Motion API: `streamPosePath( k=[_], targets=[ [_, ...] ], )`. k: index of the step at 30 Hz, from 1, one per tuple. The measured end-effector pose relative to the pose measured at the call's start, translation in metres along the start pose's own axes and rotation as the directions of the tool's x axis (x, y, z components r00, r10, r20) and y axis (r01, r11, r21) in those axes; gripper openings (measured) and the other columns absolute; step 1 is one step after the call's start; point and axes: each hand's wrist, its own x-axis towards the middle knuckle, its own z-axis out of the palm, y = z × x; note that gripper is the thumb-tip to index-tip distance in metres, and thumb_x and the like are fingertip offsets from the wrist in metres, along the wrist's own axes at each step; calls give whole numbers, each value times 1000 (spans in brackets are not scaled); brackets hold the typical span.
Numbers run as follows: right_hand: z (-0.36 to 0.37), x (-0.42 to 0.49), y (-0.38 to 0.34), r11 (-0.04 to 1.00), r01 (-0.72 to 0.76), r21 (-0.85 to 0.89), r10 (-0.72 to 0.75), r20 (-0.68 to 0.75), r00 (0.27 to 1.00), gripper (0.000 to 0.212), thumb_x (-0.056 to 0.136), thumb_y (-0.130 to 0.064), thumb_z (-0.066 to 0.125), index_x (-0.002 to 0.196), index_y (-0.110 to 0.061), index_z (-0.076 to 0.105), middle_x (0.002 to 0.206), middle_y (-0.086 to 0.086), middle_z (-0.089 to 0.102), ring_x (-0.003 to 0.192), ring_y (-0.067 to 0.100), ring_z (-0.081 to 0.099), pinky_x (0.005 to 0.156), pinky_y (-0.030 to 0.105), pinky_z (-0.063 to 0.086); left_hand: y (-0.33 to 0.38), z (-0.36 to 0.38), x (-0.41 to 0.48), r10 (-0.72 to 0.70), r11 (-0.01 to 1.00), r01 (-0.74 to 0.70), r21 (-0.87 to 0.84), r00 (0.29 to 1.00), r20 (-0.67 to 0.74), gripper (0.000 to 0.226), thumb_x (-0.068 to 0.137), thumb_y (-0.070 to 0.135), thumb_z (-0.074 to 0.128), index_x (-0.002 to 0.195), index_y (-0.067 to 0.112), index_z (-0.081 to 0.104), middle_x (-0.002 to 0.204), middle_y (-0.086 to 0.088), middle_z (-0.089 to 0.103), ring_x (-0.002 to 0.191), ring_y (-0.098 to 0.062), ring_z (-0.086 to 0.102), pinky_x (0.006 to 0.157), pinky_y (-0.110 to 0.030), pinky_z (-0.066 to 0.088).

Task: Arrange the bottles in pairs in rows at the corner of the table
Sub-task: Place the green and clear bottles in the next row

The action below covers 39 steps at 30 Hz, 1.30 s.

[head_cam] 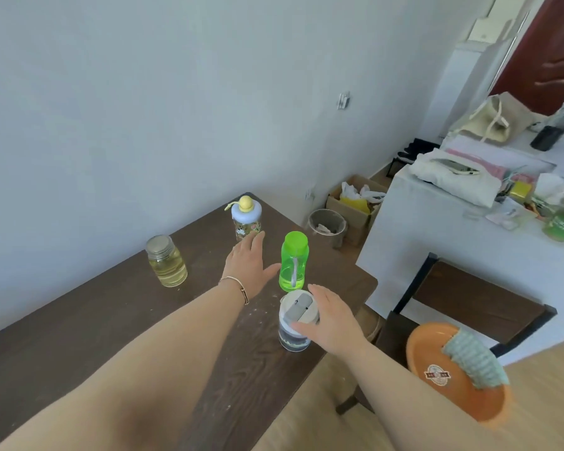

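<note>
Four bottles stood upright on the dark wooden counter (pixel 79 320) near its far corner. The right hand (pixel 331 315) rested on the grey-lidded clear bottle (pixel 295 322) at the counter's right edge, thumb against its side and fingers curved over the lid; whether the grip was firm could not be told. The left hand (pixel 249 266), fingers spread and holding nothing, hovered between the green bottle (pixel 293 262) just to its right and the small bottle with the yellow-knobbed lid (pixel 246 218) just beyond its fingertips. A bracelet (pixel 238 286) circled the left wrist. The glass jar of yellowish liquid (pixel 166 262) stood apart to the left, near the wall. Off the counter to the right lay an orange dish (pixel 450 375) with a teal cloth (pixel 476 359).
</note>
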Motion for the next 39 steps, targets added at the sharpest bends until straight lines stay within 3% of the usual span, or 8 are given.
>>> streamPosePath(
  k=[8, 14, 18, 23, 25, 28, 39],
  targets=[
    [16, 11, -3, 956, -164, 244, 142, 108, 984, 98, 92, -44, 86, 168, -28, 27, 170, -10, 39, 157, 13, 38, 129, 32, 35, -9, 34, 59, 34, 933, 17, -360, 990, 136, 93, 81, 52, 70, 152, 16, 22, 156, -7, 30, 142, -23, 30, 115, -38, 27],
    [21, 13, 8, 951, -178, 251, 150, 126, 981, 103, 90, -44, 89, 169, -30, 25, 173, -12, 36, 159, 13, 37, 130, 32, 34, -7, 58, 78, 106, 869, -5, -495, 979, 177, 88, 72, 49, 79, 144, 22, 37, 141, 2, 52, 126, -15, 51, 106, -36, 41],
    [25, 14, 13, 954, -168, 249, 141, 121, 982, 104, 88, -44, 91, 168, -35, 25, 172, -14, 36, 158, 11, 37, 130, 31, 34, -8, 65, 81, 122, 838, -3, -545, 976, 182, 70, 75, 42, 80, 135, 28, 47, 124, 7, 62, 106, -9, 57, 92, -26, 45],
    [31, 15, 12, 953, -170, 251, 154, 79, 985, 100, 87, -42, 92, 165, -33, 30, 164, -13, 42, 138, 2, 41, 120, 22, 34, -12, 69, 82, 117, 815, 18, -579, 974, 195, 66, 72, 46, 80, 129, 33, 49, 114, 11, 64, 103, -12, 62, 93, -38, 51],
    [34, 15, 11, 947, -177, 267, 170, 51, 984, 96, 86, -41, 92, 162, -34, 33, 153, -18, 46, 131, -1, 41, 119, 23, 41, -11, 68, 81, 110, 817, 13, -576, 978, 178, 64, 72, 45, 80, 127, 33, 49, 112, 11, 64, 101, -13, 63, 92, -38, 52],
    [37, 14, 10, 937, -189, 295, 184, 43, 982, 94, 86, -39, 92, 160, -34, 35, 141, -25, 41, 128, 0, 43, 110, 19, 38, -10, 69, 79, 106, 822, -5, -569, 984, 146, 62, 72, 43, 80, 125, 31, 50, 111, 9, 65, 100, -14, 62, 90, -38, 52],
    [40, 11, 5, 930, -184, 319, 203, -25, 979, 92, 85, -40, 92, 159, -34, 39, 155, -12, 52, 133, 7, 49, 114, 26, 44, -22, 47, 57, 47, 808, -11, -588, 998, 46, 55, 76, 37, 79, 123, 26, 53, 109, 11, 62, 97, -10, 57, 82, -25, 44]
  ],
)
